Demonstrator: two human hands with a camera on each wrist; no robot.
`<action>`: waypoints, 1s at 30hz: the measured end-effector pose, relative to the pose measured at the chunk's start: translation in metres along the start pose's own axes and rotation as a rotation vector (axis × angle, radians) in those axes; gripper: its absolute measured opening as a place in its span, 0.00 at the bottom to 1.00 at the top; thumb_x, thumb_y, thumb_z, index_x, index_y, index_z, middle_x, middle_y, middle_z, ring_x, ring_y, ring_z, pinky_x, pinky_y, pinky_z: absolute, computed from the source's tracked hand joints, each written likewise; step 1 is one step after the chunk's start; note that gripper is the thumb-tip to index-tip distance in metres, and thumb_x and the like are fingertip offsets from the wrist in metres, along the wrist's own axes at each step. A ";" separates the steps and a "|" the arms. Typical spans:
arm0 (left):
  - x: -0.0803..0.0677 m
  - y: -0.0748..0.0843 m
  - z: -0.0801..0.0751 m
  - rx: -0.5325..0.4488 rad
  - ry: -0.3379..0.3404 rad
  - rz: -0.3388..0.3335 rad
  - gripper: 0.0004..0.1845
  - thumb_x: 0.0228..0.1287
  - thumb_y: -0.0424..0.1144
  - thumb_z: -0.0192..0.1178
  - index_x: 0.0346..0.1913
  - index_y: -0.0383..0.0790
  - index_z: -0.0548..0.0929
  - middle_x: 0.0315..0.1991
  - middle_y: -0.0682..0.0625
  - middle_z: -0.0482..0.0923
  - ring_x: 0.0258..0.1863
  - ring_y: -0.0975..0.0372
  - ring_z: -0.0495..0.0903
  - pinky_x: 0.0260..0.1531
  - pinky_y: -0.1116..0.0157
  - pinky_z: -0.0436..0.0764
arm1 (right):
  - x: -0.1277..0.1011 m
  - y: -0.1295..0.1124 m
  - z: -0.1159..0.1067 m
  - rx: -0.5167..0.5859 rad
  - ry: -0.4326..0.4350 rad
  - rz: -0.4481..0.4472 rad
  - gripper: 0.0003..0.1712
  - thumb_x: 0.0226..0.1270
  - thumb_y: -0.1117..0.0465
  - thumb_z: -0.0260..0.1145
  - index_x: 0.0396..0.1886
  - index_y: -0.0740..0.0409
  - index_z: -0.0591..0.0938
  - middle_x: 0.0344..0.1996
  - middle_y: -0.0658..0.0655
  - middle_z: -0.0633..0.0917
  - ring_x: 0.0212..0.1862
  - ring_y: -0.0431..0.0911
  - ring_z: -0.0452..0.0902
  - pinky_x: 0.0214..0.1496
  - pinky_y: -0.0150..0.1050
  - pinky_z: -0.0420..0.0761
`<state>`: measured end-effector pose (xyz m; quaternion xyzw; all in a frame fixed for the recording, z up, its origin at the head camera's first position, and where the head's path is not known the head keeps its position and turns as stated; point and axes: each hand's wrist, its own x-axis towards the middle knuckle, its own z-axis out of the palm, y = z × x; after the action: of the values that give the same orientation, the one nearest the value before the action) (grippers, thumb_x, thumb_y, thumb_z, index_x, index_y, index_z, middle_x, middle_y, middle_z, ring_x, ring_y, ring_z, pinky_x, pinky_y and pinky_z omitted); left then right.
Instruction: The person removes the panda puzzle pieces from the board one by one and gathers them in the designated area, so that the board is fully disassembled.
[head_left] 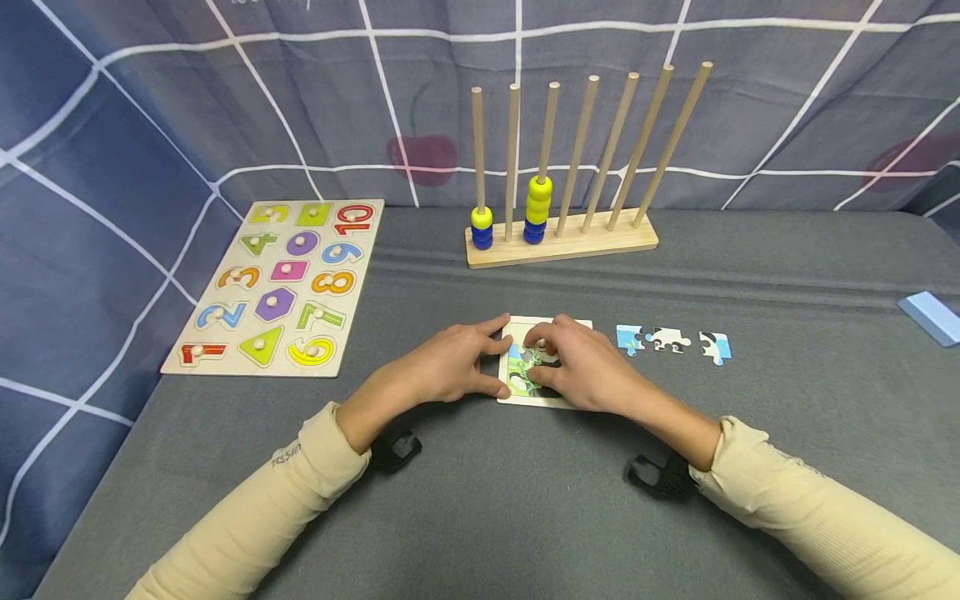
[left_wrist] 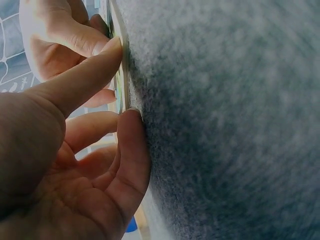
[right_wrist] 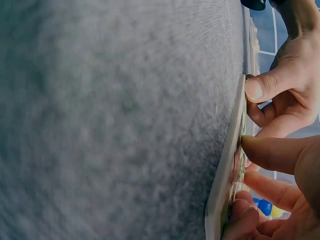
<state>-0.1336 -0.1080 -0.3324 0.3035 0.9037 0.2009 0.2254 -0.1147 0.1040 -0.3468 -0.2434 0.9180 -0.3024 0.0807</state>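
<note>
A small white-framed puzzle tray (head_left: 546, 398) lies flat on the grey felt, with a green and blue picture partly filled in. My left hand (head_left: 504, 357) rests at the tray's left edge, its index finger and thumb stretched along that side; in the left wrist view the left hand (left_wrist: 125, 80) touches the tray's rim (left_wrist: 121, 95) with straight fingers. My right hand (head_left: 534, 358) lies curled over the tray and pinches a green puzzle piece (head_left: 525, 367) between forefinger and thumb. In the right wrist view the right hand's thumb (right_wrist: 270, 152) presses on the tray (right_wrist: 226, 167).
Three loose puzzle pieces (head_left: 667, 338) lie in a row just right of the tray. A number peg board (head_left: 281, 283) is at the left. A wooden stand of tall rods (head_left: 562, 242) with blue and yellow beads is at the back. A light blue block (head_left: 930, 317) sits far right.
</note>
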 end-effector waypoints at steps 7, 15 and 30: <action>0.001 -0.001 0.001 0.011 -0.001 -0.006 0.38 0.60 0.49 0.70 0.69 0.36 0.71 0.77 0.43 0.52 0.57 0.53 0.75 0.62 0.55 0.68 | 0.000 0.002 0.002 0.007 0.021 0.010 0.15 0.59 0.61 0.73 0.47 0.56 0.83 0.33 0.54 0.77 0.32 0.46 0.72 0.35 0.45 0.70; 0.001 -0.003 0.001 -0.004 0.021 -0.009 0.37 0.59 0.49 0.72 0.68 0.37 0.73 0.76 0.44 0.54 0.20 0.66 0.64 0.48 0.59 0.73 | 0.001 0.000 0.003 0.007 0.036 0.016 0.16 0.58 0.61 0.75 0.46 0.55 0.83 0.33 0.53 0.77 0.31 0.45 0.71 0.34 0.44 0.70; 0.000 -0.006 0.003 -0.065 0.054 -0.003 0.37 0.58 0.47 0.73 0.69 0.38 0.73 0.76 0.46 0.56 0.19 0.69 0.73 0.24 0.69 0.72 | 0.000 0.000 0.003 0.061 0.042 0.034 0.15 0.58 0.64 0.73 0.45 0.54 0.82 0.33 0.55 0.78 0.30 0.46 0.71 0.33 0.44 0.69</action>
<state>-0.1348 -0.1123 -0.3375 0.2892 0.9029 0.2378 0.2111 -0.1140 0.1028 -0.3494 -0.2188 0.9139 -0.3337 0.0740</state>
